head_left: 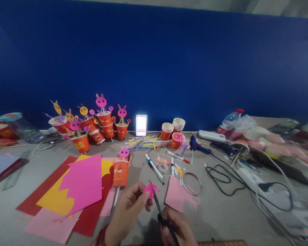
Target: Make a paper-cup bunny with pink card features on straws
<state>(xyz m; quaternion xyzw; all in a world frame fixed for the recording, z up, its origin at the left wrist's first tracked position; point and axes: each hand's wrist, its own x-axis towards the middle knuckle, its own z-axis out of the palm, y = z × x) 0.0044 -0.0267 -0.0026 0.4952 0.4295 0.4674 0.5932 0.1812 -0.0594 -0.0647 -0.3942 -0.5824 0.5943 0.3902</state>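
My left hand (130,207) pinches a small piece of bright pink paper (150,191) between thumb and fingers. In my right hand (176,227) is a pair of scissors (157,204) with black handles, its blades pointing up and away from me. The blades are at the right edge of the pink piece, and a tiny pink scrap lies just beside them. Behind my left hand stands an orange paper cup (120,174) with a drawn face and a pink paper head on top. A light pink sheet (175,194) with cut-out edges lies beyond my right hand.
Coloured paper sheets (88,177) overlap on the left, with several decorated cups (122,131) behind them. Markers (154,164), a tape roll (192,183) and a blue glue gun (199,146) lie ahead. Black cables (226,181) and a power strip (251,182) are at right.
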